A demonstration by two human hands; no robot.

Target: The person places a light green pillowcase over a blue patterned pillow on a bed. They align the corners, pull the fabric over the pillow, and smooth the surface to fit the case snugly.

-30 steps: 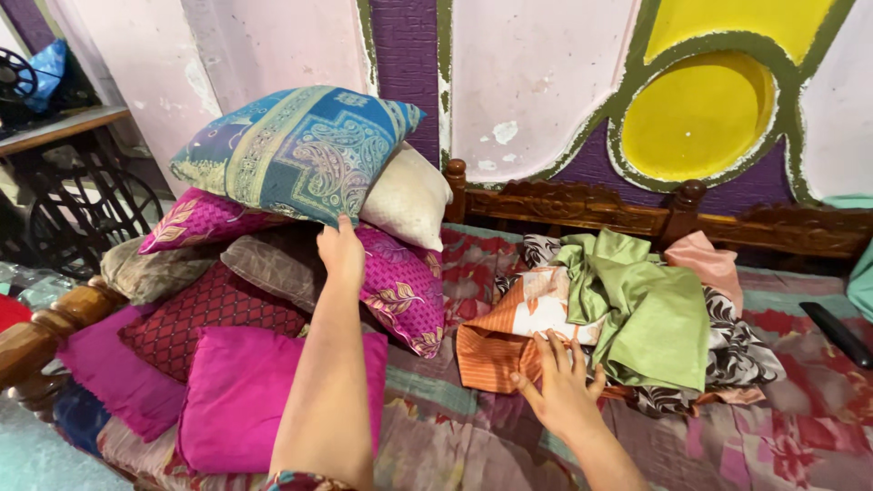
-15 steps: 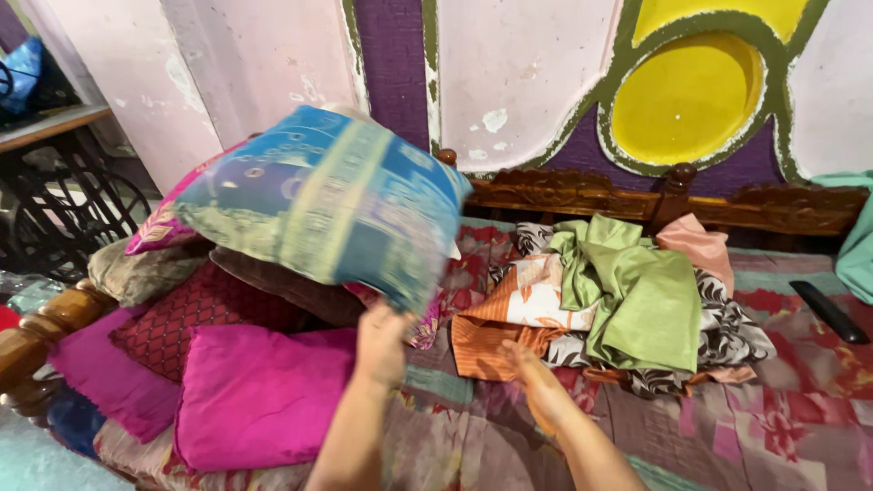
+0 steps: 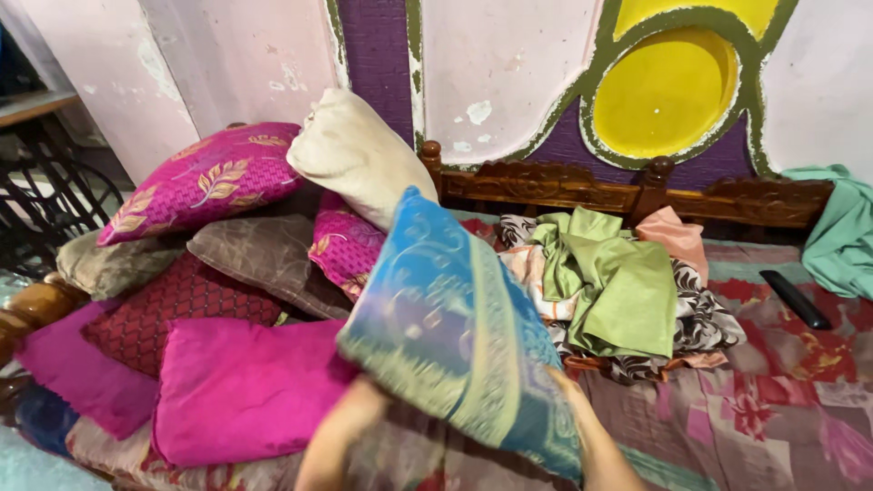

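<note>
A blue and green patterned pillow (image 3: 455,327) is held up over the bed, tilted and close to the camera. My left hand (image 3: 359,405) grips its lower left edge. My right hand (image 3: 568,391) grips its right side, mostly hidden behind the pillow. Behind it lies a pile of pillows: a bright pink one (image 3: 241,386), a maroon one (image 3: 182,305), a brown one (image 3: 264,259), a magenta leaf-patterned one (image 3: 205,177) and a cream one (image 3: 359,155) on top.
A heap of clothes with a light green garment (image 3: 618,282) lies mid-bed. A carved wooden headboard (image 3: 555,186) runs along the painted wall. A black remote (image 3: 794,298) and a teal cloth (image 3: 841,232) are at the right. A black metal frame (image 3: 45,214) stands left.
The blue pillow has come off the top of the pile and moved right and down towards me. Both my hands now hold it; earlier my right hand rested by the clothes.
</note>
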